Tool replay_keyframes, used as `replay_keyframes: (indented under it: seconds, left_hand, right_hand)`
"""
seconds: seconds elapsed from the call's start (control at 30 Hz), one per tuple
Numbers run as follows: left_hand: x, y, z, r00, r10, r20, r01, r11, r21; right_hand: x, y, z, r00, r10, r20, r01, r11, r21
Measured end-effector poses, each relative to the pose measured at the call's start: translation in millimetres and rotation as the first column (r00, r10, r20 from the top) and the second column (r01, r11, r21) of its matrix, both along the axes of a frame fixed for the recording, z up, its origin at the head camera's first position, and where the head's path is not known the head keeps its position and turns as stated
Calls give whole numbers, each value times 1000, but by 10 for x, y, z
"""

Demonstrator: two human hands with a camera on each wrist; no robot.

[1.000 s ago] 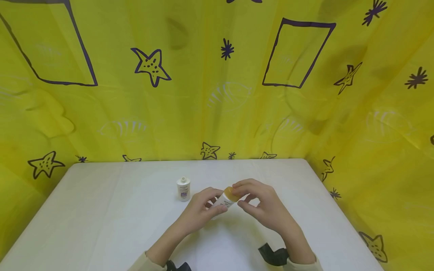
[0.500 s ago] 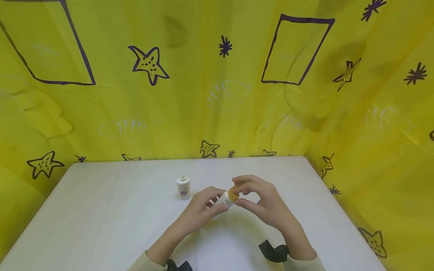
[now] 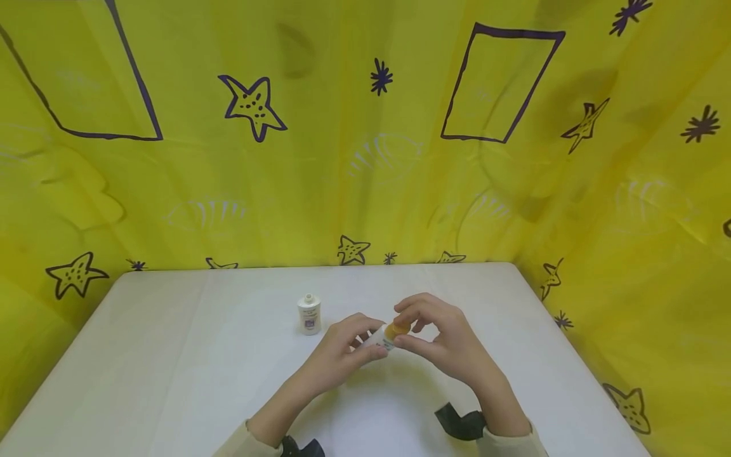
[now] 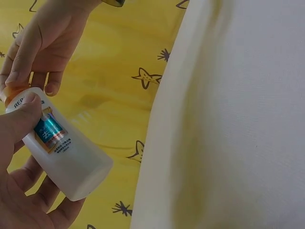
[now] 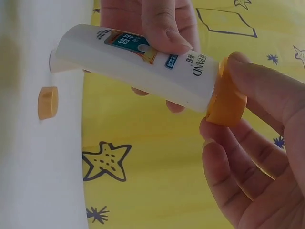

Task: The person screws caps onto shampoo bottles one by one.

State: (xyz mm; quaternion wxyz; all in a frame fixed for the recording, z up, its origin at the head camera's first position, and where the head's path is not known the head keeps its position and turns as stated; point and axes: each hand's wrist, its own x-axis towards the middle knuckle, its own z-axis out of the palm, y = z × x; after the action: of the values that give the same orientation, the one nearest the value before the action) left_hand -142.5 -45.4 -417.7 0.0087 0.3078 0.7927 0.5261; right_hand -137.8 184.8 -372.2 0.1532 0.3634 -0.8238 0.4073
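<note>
My left hand grips a white plastic bottle round its body, thumb across the front near the shoulder. The bottle is tilted, its orange cap pointing toward my right hand. Thumb and fingers of that hand pinch the cap's sides, seen closely in the right wrist view. The cap sits against the bottle's end. A blue-green label shows on the bottle's front. Behind my left hand, a second white bottle stands upright on the table, its narrow neck bare.
A loose orange cap lies on the white table in the right wrist view. Yellow curtains with drawn stars hang behind the table and at its sides. Dark straps are on both wrists.
My right hand's fingers have shifted round the cap, lifting and spreading, then closing on it again. The bottle stays in my left hand at nearly the same spot.
</note>
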Motion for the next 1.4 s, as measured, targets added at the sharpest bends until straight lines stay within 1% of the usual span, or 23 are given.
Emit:
replay_keyframes:
  seconds: [0.1,0.23,0.37,0.5,0.63,0.7,0.93,1.07,1.2,1.27,1.33,1.37,1.4]
  left_hand:
    - [-2,-4,13,1000,9,10,-9,1000,4]
    - [-3,-22,25,999,28,28,-29,1000,7]
    - [-3,-34,29,999,21,50,-22,1000,11]
    - [2,-31,28,998,7,55,-8,1000,16]
    - [14,-25,22,999,-5,39,4,1000,18]
    - [21,-18,15,1000,-15,26,14,1000,18]
    - [51,-4,20,1000,-24,-12,24,999,21]
    - [52,-16,43,1000,-5,-12,5,1000,17]
    - [35,-37,55,1000,2,5,-2,1000,19]
    - [19,-48,54,999,-17,36,16,999,28]
    - [1,-61,48,996,-53,78,50,998,43]
    - [-11,-68,42,991,-84,104,78,995,60]
    - [-21,-74,38,983,-126,135,115,990,86]
  right_hand:
    - [5,8,9,1000,9,7,-9,1000,-9]
    - [11,16,14,998,58,11,-57,998,-27]
    - [16,28,14,996,91,10,-91,996,-25]
    - [20,36,12,997,78,13,-78,997,-13]
    - [30,35,10,999,34,13,-34,999,7]
    - [35,32,10,999,28,17,-28,1000,8]
    - [43,13,25,998,60,22,-59,998,-21]
    - [43,7,36,998,52,24,-51,998,-24]
    - [31,26,29,997,71,35,-70,997,-20]
    - [23,46,24,995,93,39,-92,996,-16]
    - [14,67,19,991,125,44,-124,992,-17]
    - [9,80,18,990,136,42,-135,991,-15]
    - [6,92,19,988,145,44,-145,989,-16]
